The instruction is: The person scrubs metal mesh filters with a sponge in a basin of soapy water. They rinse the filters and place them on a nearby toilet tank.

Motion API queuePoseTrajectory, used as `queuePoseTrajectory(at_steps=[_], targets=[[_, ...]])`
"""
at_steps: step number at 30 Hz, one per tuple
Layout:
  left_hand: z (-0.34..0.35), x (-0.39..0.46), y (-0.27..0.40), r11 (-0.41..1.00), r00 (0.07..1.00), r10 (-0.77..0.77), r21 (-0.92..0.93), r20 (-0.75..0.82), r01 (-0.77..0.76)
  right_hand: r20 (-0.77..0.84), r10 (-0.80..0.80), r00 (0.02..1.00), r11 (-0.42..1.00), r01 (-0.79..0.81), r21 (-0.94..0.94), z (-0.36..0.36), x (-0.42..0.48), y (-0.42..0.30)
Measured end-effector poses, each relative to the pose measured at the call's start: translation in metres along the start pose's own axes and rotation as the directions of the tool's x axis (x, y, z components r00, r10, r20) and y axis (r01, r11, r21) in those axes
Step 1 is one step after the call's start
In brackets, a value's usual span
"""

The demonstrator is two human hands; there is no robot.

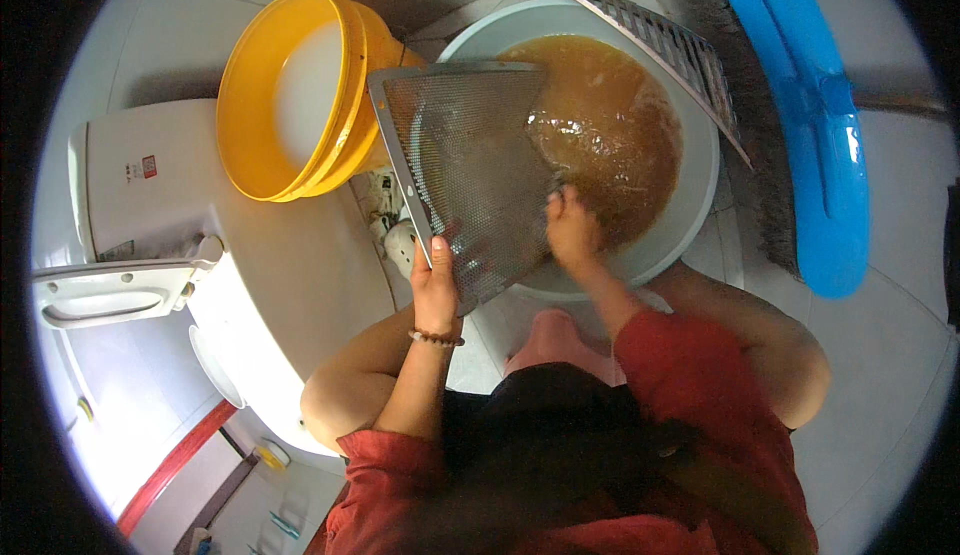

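My left hand (436,277), with a beaded bracelet at its wrist, grips the near left edge of a perforated metal tray (480,157). The tray is tilted, its lower right part over a large pale round basin (701,202) of brown, murky water (615,120). My right hand (574,229) is at the tray's right side, above the water, its fingers curled against or close to the mesh. Blur hides whether something small is between those fingers. A slotted metal panel (652,37) leans across the basin's far right rim.
A yellow bucket (281,97) holding whitish liquid stands at the upper left, beside a white toilet (300,255). A blue brush with dark bristles (825,142) lies at the right. Part of a pink plastic object (559,341) shows between my knees, on the tiled floor.
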State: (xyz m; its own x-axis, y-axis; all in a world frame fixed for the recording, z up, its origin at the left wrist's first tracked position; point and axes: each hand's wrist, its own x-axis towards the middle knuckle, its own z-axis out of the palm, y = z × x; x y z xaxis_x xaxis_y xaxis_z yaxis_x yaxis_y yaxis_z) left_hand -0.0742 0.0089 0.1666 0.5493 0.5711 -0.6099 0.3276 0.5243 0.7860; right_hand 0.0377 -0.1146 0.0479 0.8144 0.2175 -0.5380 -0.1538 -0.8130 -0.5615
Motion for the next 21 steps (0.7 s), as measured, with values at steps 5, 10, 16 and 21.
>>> queuePoseTrajectory(at_steps=[5, 10, 16, 21], targets=[[-0.018, 0.008, -0.015, 0.985, 0.998, -0.060, -0.166, -0.023, 0.055, -0.161, -0.435, 0.886, 0.792, 0.461, 0.400, 0.017, -0.063, -0.113], [0.002, -0.001, 0.004, 0.989, 0.999, 0.024, 0.146, 0.021, -0.027, -0.421, -0.573, 0.704, 0.654, 0.702, 0.283, 0.029, 0.033, -0.141], [0.011, -0.007, 0.012, 0.999, 0.999, 0.030, 0.032, -0.014, -0.029, -0.283, -0.759, 0.587, 0.650, 0.713, -0.263, 0.041, 0.125, -0.070], [0.004, 0.000, -0.001, 0.994, 0.996, 0.080, 0.074, -0.044, -0.076, -0.181, -0.181, 0.967, 0.969, 0.207, 0.134, 0.013, 0.166, 0.052]])
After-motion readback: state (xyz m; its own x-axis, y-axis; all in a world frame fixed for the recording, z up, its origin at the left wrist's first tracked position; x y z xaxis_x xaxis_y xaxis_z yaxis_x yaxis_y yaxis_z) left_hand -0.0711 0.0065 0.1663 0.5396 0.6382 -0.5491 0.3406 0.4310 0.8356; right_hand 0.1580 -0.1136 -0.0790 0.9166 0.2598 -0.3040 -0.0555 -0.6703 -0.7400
